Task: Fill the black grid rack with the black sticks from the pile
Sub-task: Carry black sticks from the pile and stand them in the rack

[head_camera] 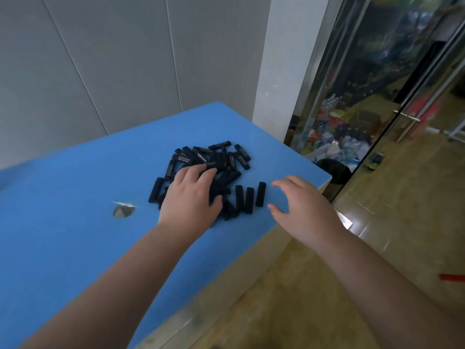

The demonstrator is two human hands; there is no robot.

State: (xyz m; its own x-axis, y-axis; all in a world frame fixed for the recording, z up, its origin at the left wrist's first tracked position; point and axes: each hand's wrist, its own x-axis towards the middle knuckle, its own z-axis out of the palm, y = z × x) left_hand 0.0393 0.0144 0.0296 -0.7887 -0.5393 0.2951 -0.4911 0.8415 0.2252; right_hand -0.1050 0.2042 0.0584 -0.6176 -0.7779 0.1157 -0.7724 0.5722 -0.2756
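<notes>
A pile of black sticks [216, 159] lies on the blue table [75, 235] near its far right corner. Several sticks carry white lettering. Three sticks [249, 197] lie side by side at the pile's right edge. My left hand [191, 197] lies flat on the near part of the pile, fingers straight, covering several sticks. My right hand [302, 200] hovers to the right of the three sticks, thumb and fingers spread and relaxed, holding nothing. No black grid rack is in view.
A round metal-rimmed hole [123, 210] sits in the table left of my left hand. The table's right edge [324, 178] is close to my right hand. Grey wall panels stand behind; a glass door [402, 117] and wood floor lie to the right.
</notes>
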